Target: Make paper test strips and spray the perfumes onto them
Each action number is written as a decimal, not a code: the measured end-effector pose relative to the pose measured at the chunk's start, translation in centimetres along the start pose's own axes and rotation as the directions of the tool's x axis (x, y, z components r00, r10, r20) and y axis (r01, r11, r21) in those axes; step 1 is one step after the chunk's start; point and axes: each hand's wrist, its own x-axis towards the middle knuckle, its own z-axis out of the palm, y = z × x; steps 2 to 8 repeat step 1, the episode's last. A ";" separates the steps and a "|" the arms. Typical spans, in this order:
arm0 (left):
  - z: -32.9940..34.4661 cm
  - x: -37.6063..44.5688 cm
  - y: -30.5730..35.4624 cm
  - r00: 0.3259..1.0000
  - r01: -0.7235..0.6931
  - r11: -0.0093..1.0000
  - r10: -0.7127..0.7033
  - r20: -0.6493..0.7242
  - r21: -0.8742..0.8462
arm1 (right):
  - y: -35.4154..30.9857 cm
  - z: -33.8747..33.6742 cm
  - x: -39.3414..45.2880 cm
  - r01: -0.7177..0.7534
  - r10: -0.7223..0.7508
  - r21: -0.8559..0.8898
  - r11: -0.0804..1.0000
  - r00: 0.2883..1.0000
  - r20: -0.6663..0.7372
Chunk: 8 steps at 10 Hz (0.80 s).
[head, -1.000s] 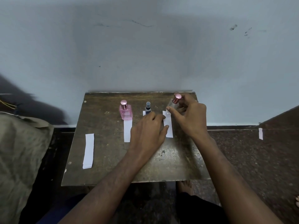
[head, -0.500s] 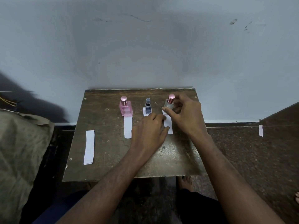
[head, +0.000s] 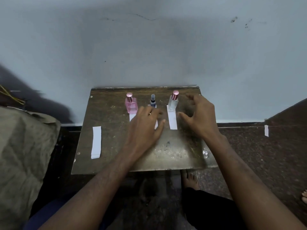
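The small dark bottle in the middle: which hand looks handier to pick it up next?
Probably the left hand: its fingers lie right before the dark bottle. The right hand hovers open beyond the clear bottle.

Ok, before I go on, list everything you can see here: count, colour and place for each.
pink bottle: 1, pink glass, pink cap, back left of the table
dark bottle: 1, dark blue, back middle
clear bottle: 1, clear glass, pink cap, back right
strips by the bottles: 3, white, one before each bottle, two partly hidden by the left hand
spare strips: small stack, white, table's left edge
table: 1, dark brown, against the wall
paper scrap: 1, white, floor at right
cloth: 1, olive, far left
left hand: on the middle strip
right hand: beside the clear bottle, holding nothing
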 end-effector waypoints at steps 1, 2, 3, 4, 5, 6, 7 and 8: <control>-1.4 -2.2 -1.0 0.995 0.036 0.999 -0.034 -0.098 0.016 | -1.0 -0.1 -2.7 0.054 -0.054 -0.008 0.999 0.996 -0.074; -1.4 -2.2 -1.0 0.995 0.036 0.999 -0.034 -0.098 0.016 | -1.0 -0.1 -2.7 0.054 -0.054 -0.008 0.999 0.996 -0.074; -1.4 -2.2 -1.0 0.995 0.036 0.999 -0.034 -0.098 0.016 | -1.0 -0.1 -2.7 0.054 -0.054 -0.008 0.999 0.996 -0.074; -1.4 -2.2 -1.0 0.995 0.036 0.999 -0.034 -0.098 0.016 | -1.0 -0.1 -2.7 0.054 -0.054 -0.008 0.999 0.996 -0.074; -1.4 -2.2 -1.0 0.995 0.036 0.999 -0.034 -0.098 0.016 | -1.0 -0.1 -2.7 0.054 -0.054 -0.008 0.999 0.996 -0.074; -1.4 -2.2 -1.0 0.995 0.036 0.999 -0.034 -0.098 0.016 | -1.0 -0.1 -2.7 0.054 -0.054 -0.008 0.999 0.996 -0.074; -1.4 -2.2 -1.0 0.995 0.036 0.999 -0.034 -0.098 0.016 | -1.0 -0.1 -2.7 0.054 -0.054 -0.008 0.999 0.996 -0.074; -1.4 -2.2 -1.0 0.995 0.036 0.999 -0.034 -0.098 0.016 | -1.0 -0.1 -2.7 0.054 -0.054 -0.008 0.999 0.996 -0.074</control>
